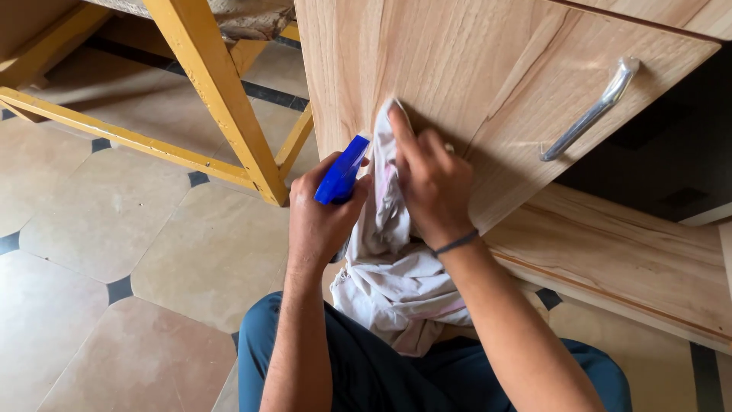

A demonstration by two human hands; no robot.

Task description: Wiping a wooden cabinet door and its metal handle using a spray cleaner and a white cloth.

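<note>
At nine to ten o'clock of the view a yellow wooden frame [217,91] stands on the tiled floor [114,221], its slanted leg running down toward the centre and a long rail reaching off to the left edge. Just right of that leg, near the middle, the left hand [324,217] is curled tight around a blue spray bottle [343,169]; only the blue head of the bottle shows above the knuckles, pointing up toward twelve o'clock at the wood, and the rest is hidden in the fist. Directly beside it, touching on its three o'clock side, hangs a white cloth [393,282] with faint pink marks, bunched up, its upper end pressed to the panel and its loose lower part draping down over the person's dark blue trousers [366,374] at six o'clock. The right hand [431,187] lies over the cloth's upper end, fingers close together and stretched toward eleven o'clock, pinning the fabric flat against the light wooden cabinet door [473,76]; a dark band sits on that wrist. The door fills the view from twelve to two o'clock and stands tilted open, and a silver bar handle [591,111] is fixed on it at two o'clock, well apart from both hands. Below, at four o'clock, a wooden base board [625,263] runs off to the right edge.
</note>
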